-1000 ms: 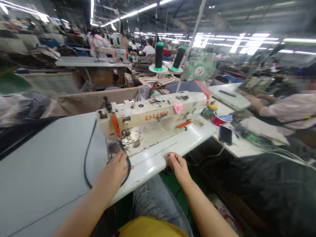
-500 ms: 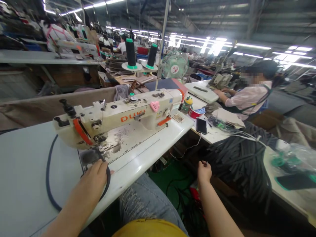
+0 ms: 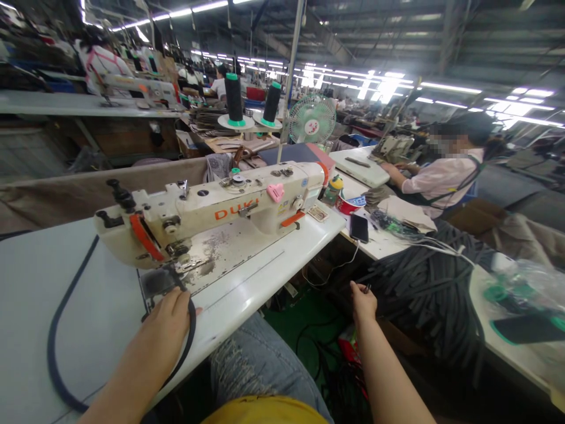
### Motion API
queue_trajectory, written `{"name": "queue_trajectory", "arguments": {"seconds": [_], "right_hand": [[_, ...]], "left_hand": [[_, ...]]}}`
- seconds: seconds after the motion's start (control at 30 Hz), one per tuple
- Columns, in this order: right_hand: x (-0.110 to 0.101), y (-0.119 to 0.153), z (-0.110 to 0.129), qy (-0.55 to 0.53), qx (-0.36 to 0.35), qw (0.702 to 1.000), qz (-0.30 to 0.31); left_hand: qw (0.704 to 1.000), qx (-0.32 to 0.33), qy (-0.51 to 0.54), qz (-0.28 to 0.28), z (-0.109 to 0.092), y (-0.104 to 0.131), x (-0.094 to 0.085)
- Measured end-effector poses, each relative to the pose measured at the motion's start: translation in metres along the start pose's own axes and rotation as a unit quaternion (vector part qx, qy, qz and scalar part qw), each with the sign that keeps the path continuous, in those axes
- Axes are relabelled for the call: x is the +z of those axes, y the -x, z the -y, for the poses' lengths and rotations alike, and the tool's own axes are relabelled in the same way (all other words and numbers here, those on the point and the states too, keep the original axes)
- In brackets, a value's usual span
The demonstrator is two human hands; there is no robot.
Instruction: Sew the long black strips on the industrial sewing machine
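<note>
A cream sewing machine (image 3: 229, 206) with orange lettering stands on the white table (image 3: 273, 265). My left hand (image 3: 170, 318) rests at its needle end, its fingers together on a dark strip (image 3: 57, 330). The strip loops out over the table's left part and also curves beside my wrist toward the front edge. Off the table's front edge, right of my knees, my right hand (image 3: 364, 303) is closed around a small dark object (image 3: 367, 288), too small to make out.
A phone (image 3: 359, 227) with a white cable, a red bowl (image 3: 349, 204) and a bundle of dark strips (image 3: 428, 288) lie to the right. Two thread cones (image 3: 233, 97) and a fan (image 3: 311, 119) stand behind. A person (image 3: 445, 171) sits at another machine on the right.
The strip's loop on the table has spread out to the left. My right hand has shifted slightly up and left. My left hand has barely moved.
</note>
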State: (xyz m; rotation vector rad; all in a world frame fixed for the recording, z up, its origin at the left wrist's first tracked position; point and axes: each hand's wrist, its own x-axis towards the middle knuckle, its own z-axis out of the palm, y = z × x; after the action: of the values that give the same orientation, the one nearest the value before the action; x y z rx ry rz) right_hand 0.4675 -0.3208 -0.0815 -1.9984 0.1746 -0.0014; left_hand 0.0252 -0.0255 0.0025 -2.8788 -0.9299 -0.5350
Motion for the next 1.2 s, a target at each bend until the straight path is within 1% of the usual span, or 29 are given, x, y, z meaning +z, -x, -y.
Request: {"name": "queue_trajectory", "arguments": {"seconds": [0.07, 0.17, 0.23, 0.27, 0.33, 0.37, 0.5, 0.57, 0.6, 0.63, 0.7, 0.8, 0.83, 0.87, 0.9, 0.97, 1.03, 1.1, 1.13, 1.2], "right_hand": [[0.01, 0.023, -0.01, 0.008, 0.023, 0.998, 0.057], [0.031, 0.067, -0.028, 0.015, 0.06, 0.988, 0.145], [0.041, 0.088, -0.036, 0.009, 0.078, 0.98, 0.183], [0.043, 0.093, -0.036, 0.005, 0.084, 0.978, 0.192], [0.04, 0.086, -0.029, -0.009, 0.092, 0.978, 0.186], [0.036, 0.076, -0.021, -0.017, 0.093, 0.981, 0.17], [0.009, 0.018, 0.016, -0.052, 0.077, 0.993, 0.077], [0.002, 0.004, 0.027, -0.058, 0.07, 0.994, 0.065], [0.002, 0.006, 0.028, -0.058, 0.068, 0.994, 0.068], [0.005, 0.014, 0.025, -0.056, 0.068, 0.993, 0.077], [0.016, 0.043, 0.013, -0.049, 0.071, 0.99, 0.11], [0.033, 0.09, -0.011, -0.03, 0.091, 0.978, 0.184], [0.037, 0.099, -0.017, -0.025, 0.097, 0.975, 0.197], [0.038, 0.103, -0.019, -0.022, 0.101, 0.973, 0.205], [0.037, 0.101, -0.019, -0.02, 0.104, 0.973, 0.204], [0.031, 0.082, -0.01, -0.022, 0.101, 0.978, 0.182], [0.021, 0.055, 0.003, -0.031, 0.089, 0.986, 0.139], [0.015, 0.038, 0.016, -0.041, 0.071, 0.991, 0.102], [0.013, 0.035, 0.02, -0.044, 0.062, 0.993, 0.095], [0.015, 0.045, 0.022, -0.043, 0.046, 0.992, 0.11]], "left_hand": [[1.0, -0.005, -0.002, 0.007, 0.0, 0.0, 0.001], [1.0, -0.002, -0.005, 0.012, 0.001, 0.001, 0.004], [1.0, 0.0, -0.007, 0.011, 0.002, 0.002, 0.006], [1.0, 0.0, -0.007, 0.012, 0.003, 0.003, 0.008], [1.0, 0.0, -0.001, 0.016, 0.005, 0.004, 0.009], [1.0, 0.001, 0.004, 0.017, 0.006, 0.005, 0.01], [1.0, -0.002, 0.016, 0.01, 0.008, 0.004, 0.011], [1.0, 0.002, 0.012, 0.005, 0.007, 0.003, 0.011], [1.0, 0.004, 0.011, 0.002, 0.006, 0.003, 0.011], [1.0, 0.006, 0.012, -0.003, 0.006, 0.002, 0.011], [1.0, 0.006, 0.014, -0.011, 0.004, 0.002, 0.009], [1.0, 0.013, 0.014, -0.008, 0.003, 0.001, 0.004], [1.0, 0.015, 0.013, -0.006, 0.002, 0.002, 0.003], [1.0, 0.015, 0.013, -0.003, 0.003, 0.002, 0.002], [1.0, 0.013, 0.014, -0.002, 0.003, 0.003, 0.001], [1.0, 0.01, 0.013, 0.004, 0.004, 0.004, 0.002], [1.0, 0.013, 0.012, 0.008, 0.005, 0.005, 0.003], [1.0, 0.017, 0.013, 0.009, 0.005, 0.005, 0.004], [1.0, 0.017, 0.015, 0.009, 0.005, 0.005, 0.005], [0.999, 0.015, 0.028, 0.012, 0.004, 0.005, 0.006]]}}
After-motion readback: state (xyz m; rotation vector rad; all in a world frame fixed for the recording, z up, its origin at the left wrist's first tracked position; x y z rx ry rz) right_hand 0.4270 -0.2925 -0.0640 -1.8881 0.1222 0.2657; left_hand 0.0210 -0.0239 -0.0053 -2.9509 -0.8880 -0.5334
